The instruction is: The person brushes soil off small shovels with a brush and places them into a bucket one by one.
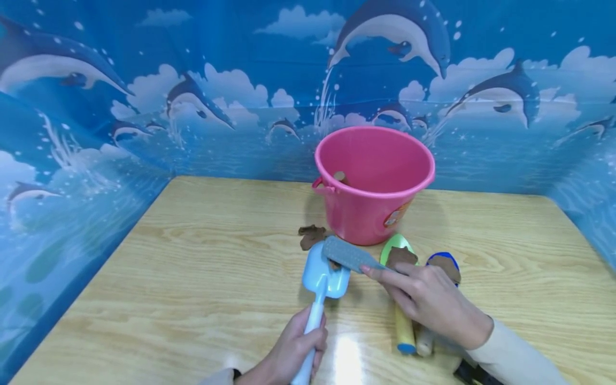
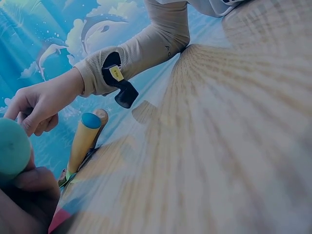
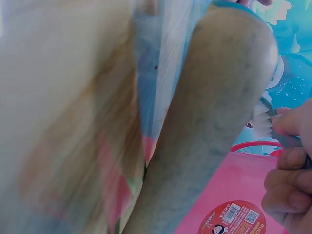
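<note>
My left hand (image 1: 295, 342) grips the handle of a light blue toy shovel (image 1: 314, 270), its blade tilted up over the table. The right hand (image 1: 430, 297) holds a grey-blue brush (image 1: 350, 254) across that blade. Pale bristles (image 3: 262, 124) show on the brush in the right wrist view. A small brown bit (image 1: 334, 265) shows at the blade under the brush head. From the left wrist view, the rounded turquoise end of the shovel handle (image 2: 13, 148) sticks out of the left fist.
A pink bucket (image 1: 368, 214) stands at the back, something light brown (image 1: 340, 177) inside. Beside it lie brown clumps (image 1: 313, 238). Under and beside the right forearm are a green shovel (image 1: 395, 241) and a blue-edged tool (image 1: 444, 255), both carrying brown stuff.
</note>
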Tool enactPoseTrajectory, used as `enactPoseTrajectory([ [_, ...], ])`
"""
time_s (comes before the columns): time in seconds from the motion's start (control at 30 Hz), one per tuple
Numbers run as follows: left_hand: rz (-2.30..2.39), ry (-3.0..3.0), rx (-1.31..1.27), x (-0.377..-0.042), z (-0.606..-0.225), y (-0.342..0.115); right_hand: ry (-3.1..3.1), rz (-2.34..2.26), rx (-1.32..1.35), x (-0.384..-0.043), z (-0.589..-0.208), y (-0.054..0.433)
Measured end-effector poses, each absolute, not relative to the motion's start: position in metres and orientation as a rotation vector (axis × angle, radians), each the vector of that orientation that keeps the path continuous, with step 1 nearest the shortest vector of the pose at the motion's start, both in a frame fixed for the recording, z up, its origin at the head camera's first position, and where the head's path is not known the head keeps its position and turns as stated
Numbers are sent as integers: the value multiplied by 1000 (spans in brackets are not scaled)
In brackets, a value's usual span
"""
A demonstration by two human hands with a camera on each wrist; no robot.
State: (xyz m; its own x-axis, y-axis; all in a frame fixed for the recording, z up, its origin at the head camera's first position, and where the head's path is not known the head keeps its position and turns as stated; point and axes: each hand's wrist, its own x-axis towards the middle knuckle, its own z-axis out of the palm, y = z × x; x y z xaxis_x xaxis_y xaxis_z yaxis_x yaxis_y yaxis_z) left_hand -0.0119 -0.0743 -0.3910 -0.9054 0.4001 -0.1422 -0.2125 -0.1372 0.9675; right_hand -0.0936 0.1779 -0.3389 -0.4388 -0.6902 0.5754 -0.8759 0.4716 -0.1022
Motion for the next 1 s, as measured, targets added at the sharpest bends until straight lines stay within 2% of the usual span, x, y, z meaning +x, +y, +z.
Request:
enactPoseTrajectory([
  [0.23, 2115, 1717, 196, -13, -388, -74, -2297, 556, 1269, -92, -335, 178],
  [0.47, 2141, 1588, 58, -16, -386, -74, -2340, 738, 1334, -90, -329, 178],
  [0.6, 2143, 1591, 69, -16, -387, -75, -2354, 610, 1425, -89, -331, 178],
  [0.9, 2141, 1621, 108, -15, -388, -75, -2272, 310, 1214, -94, -330, 180],
  [1.0, 2122, 1640, 129, -15, -388, -75, -2240, 336, 1262, -94, -329, 180],
])
